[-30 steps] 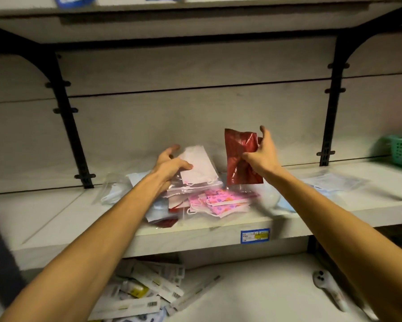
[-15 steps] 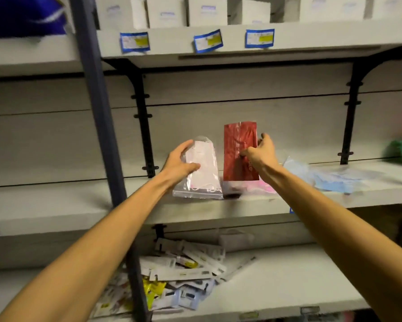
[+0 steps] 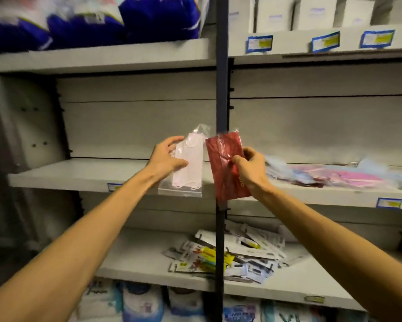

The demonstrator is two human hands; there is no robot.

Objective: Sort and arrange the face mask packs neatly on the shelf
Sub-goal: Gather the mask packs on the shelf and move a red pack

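The left hand [image 3: 166, 156] grips a clear plastic pack of pale pink face masks [image 3: 188, 163]; the right hand [image 3: 251, 168] pinches a glossy dark red mask pack [image 3: 225, 163]. Both packs are held upright, side by side, before the grey middle shelf [image 3: 79, 175], where loose pink and blue mask packs [image 3: 330, 175] lie rightward.

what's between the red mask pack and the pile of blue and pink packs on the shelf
In the head view, the right hand gripping the red mask pack sits between it and the pile.
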